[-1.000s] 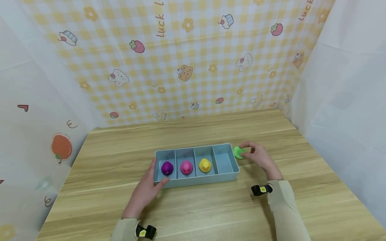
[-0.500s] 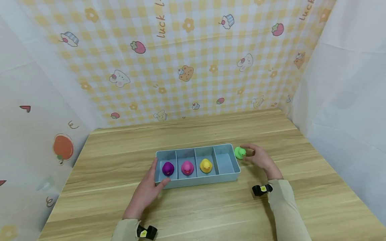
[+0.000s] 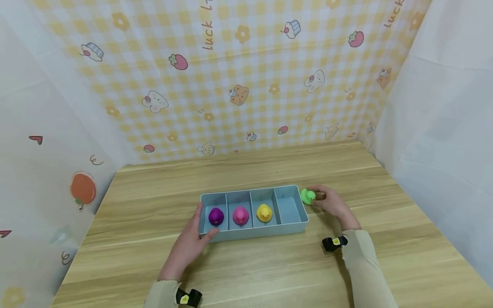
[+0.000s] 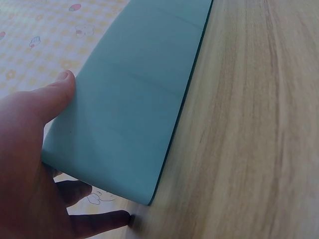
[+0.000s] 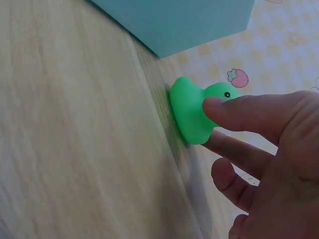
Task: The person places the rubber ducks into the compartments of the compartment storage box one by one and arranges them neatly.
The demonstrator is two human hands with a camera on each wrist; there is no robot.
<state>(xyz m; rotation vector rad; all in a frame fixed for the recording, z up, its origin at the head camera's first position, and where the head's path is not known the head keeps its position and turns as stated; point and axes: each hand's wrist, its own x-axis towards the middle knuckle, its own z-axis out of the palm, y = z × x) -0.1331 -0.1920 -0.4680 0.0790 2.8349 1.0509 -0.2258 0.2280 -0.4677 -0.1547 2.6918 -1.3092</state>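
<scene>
A pale blue box (image 3: 258, 232) with several compartments sits on the table. From left to right, its compartments hold a purple rubber duck (image 3: 216, 217), a pink rubber duck (image 3: 240, 215) and a yellow rubber duck (image 3: 264, 213); the rightmost compartment has nothing in it. My left hand (image 3: 189, 246) holds the box's left end, thumb at the front rim and other fingers around the end wall. Just beyond the box's right end, a green rubber duck (image 5: 192, 112) stands upright on the table. My right hand (image 3: 332, 203) pinches it, thumb on its near side; the index fingertip is hidden.
The wood-grain table (image 3: 250, 273) extends around the box. A yellow checked cloth (image 3: 269, 68) hangs behind it. White sheets stand along the left and right sides.
The green duck has turned so that its head shows and points toward my right hand. My left hand keeps its place on the box. The view has shifted slightly.
</scene>
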